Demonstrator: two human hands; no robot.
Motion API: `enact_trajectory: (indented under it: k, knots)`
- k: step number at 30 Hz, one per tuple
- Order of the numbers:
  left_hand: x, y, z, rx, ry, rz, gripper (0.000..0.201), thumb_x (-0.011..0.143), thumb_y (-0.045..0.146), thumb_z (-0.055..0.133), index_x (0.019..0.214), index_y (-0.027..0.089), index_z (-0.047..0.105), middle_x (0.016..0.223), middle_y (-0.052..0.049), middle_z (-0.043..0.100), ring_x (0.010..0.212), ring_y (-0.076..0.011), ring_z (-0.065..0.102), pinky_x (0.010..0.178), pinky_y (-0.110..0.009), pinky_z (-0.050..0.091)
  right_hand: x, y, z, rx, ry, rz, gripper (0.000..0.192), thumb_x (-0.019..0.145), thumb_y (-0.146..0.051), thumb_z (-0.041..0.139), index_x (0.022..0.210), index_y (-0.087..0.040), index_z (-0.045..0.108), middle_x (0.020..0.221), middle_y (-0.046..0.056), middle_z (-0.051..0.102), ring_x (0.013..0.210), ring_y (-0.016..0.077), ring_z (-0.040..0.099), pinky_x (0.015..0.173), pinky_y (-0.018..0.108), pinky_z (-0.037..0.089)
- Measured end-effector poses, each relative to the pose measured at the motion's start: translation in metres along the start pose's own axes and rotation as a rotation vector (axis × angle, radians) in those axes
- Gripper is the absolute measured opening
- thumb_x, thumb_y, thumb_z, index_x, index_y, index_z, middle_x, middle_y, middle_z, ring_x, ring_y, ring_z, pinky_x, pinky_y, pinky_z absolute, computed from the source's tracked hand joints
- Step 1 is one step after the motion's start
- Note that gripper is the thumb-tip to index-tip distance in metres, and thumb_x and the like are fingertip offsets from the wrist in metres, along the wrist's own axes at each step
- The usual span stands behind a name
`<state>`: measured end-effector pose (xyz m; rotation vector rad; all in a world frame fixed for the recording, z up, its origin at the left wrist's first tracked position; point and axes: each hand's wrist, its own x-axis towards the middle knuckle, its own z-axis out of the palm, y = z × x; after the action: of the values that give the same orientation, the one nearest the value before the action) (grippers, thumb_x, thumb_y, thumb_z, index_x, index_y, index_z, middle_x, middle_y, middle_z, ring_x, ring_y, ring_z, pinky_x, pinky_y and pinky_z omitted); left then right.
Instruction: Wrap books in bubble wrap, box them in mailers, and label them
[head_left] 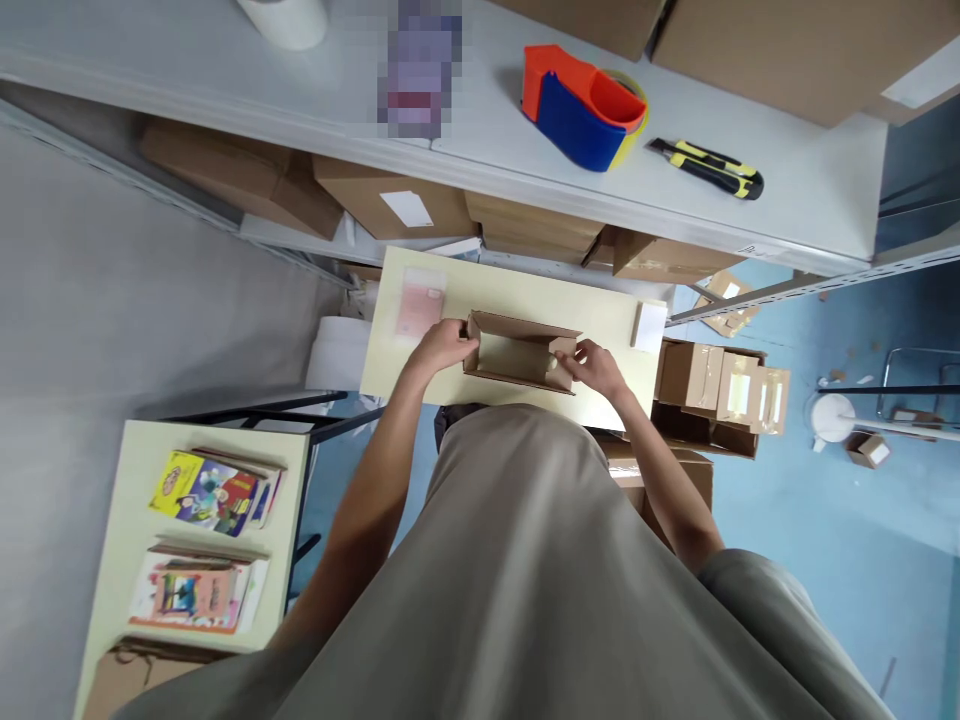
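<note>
A small brown cardboard box stands on the pale yellow table in front of me, its upper side open and the pale tabletop colour showing through it. My left hand grips the box's left end, fingers closed on the edge. At the opposite end, my right hand pinches a short flap, its thumb and fingertips bent around the cardboard. Left of the box lies a pinkish printed sheet. A small white stack rests at the table's right edge.
Above, a grey shelf carries an orange-blue tape dispenser, a yellow-black utility knife and a white roll. Cardboard boxes fill the shelf below. Books lie on a side table at left. More boxes stand right.
</note>
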<state>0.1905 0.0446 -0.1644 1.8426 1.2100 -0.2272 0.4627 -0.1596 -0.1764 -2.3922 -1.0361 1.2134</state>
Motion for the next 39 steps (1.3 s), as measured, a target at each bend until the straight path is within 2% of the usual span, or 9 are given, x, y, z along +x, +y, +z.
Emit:
enact_trajectory:
  k: [3, 7, 10, 13, 17, 20, 31, 36, 39]
  knots:
    - [0.005, 0.023, 0.006, 0.377, 0.065, -0.061, 0.029, 0.093, 0.019, 0.077, 0.119, 0.011, 0.088, 0.121, -0.026, 0.086, 0.122, -0.0450, 0.081, 0.104, -0.048, 0.066, 0.002, -0.009, 0.006, -0.110, 0.019, -0.001, 0.039, 0.112, -0.054, 0.075, 0.123, -0.017, 0.070, 0.113, 0.015, 0.088, 0.101, 0.0292, 0.085, 0.082, 0.032, 0.057]
    - [0.006, 0.055, 0.036, 0.562, 0.057, -0.095, 0.041, 0.100, 0.016, 0.070, 0.138, 0.005, 0.083, 0.129, -0.031, 0.082, 0.126, -0.0438, 0.079, 0.104, -0.048, 0.065, 0.003, -0.014, 0.012, -0.227, 0.019, 0.002, 0.042, 0.116, -0.054, 0.066, 0.127, -0.014, 0.070, 0.117, 0.020, 0.087, 0.112, 0.0343, 0.084, 0.082, 0.033, 0.055]
    - [0.006, 0.063, 0.051, 0.588, 0.094, -0.119, 0.071, 0.108, 0.029, 0.065, 0.167, -0.010, 0.054, 0.143, -0.042, 0.073, 0.134, -0.0461, 0.075, 0.105, -0.050, 0.064, 0.002, -0.015, 0.016, -0.313, 0.034, 0.016, 0.043, 0.119, -0.053, 0.061, 0.131, -0.012, 0.069, 0.123, 0.024, 0.086, 0.118, 0.0374, 0.083, 0.084, 0.035, 0.055]
    - [0.011, 0.044, 0.038, 0.452, 0.043, 0.000, 0.099, 0.112, 0.062, 0.060, 0.174, -0.012, 0.040, 0.159, -0.045, 0.062, 0.145, -0.0488, 0.069, 0.110, -0.050, 0.061, 0.001, -0.014, 0.015, -0.317, 0.019, 0.005, 0.039, 0.119, -0.049, 0.061, 0.131, -0.013, 0.069, 0.120, 0.023, 0.087, 0.119, 0.0374, 0.082, 0.086, 0.035, 0.055]
    - [0.018, 0.000, -0.005, -0.033, -0.257, 0.117, 0.097, 0.106, 0.090, 0.044, 0.163, 0.014, 0.066, 0.147, -0.023, 0.079, 0.122, -0.0388, 0.081, 0.092, -0.040, 0.067, 0.000, -0.010, 0.011, -0.219, -0.025, -0.023, 0.034, 0.119, -0.050, 0.060, 0.126, -0.017, 0.068, 0.098, 0.015, 0.088, 0.109, 0.0342, 0.084, 0.085, 0.035, 0.056]
    - [0.019, -0.022, -0.021, -0.313, -0.337, 0.137, 0.089, 0.102, 0.094, 0.046, 0.150, 0.025, 0.075, 0.124, -0.014, 0.086, 0.105, -0.0316, 0.082, 0.080, -0.035, 0.067, -0.001, -0.008, 0.009, -0.178, -0.039, -0.041, 0.032, 0.120, -0.051, 0.058, 0.122, -0.020, 0.066, 0.092, 0.011, 0.087, 0.104, 0.0329, 0.084, 0.084, 0.035, 0.055]
    - [0.025, -0.028, 0.015, -0.280, -0.158, 0.135, 0.082, 0.088, 0.084, 0.077, 0.133, 0.016, 0.074, 0.138, -0.019, 0.079, 0.119, -0.0329, 0.077, 0.097, -0.038, 0.065, -0.004, -0.004, 0.008, -0.148, -0.041, -0.022, 0.027, 0.121, -0.044, 0.058, 0.120, -0.019, 0.069, 0.078, 0.009, 0.084, 0.093, 0.0322, 0.087, 0.087, 0.035, 0.058]
    - [0.022, -0.029, 0.018, -0.261, -0.230, 0.247, 0.078, 0.081, 0.085, 0.081, 0.121, 0.018, 0.084, 0.132, -0.016, 0.086, 0.121, -0.0366, 0.077, 0.104, -0.043, 0.062, -0.003, -0.002, 0.009, -0.273, -0.002, -0.010, 0.030, 0.118, -0.042, 0.060, 0.127, -0.017, 0.073, 0.103, 0.019, 0.089, 0.108, 0.0382, 0.085, 0.088, 0.038, 0.058]
    - [0.025, -0.031, 0.019, -0.128, -0.224, 0.181, 0.063, 0.085, 0.077, 0.081, 0.108, 0.019, 0.087, 0.112, -0.014, 0.088, 0.113, -0.0372, 0.080, 0.100, -0.040, 0.061, -0.005, -0.002, 0.010, -0.322, -0.031, -0.021, 0.039, 0.119, -0.049, 0.057, 0.131, -0.015, 0.072, 0.115, 0.022, 0.088, 0.115, 0.0406, 0.084, 0.090, 0.040, 0.058]
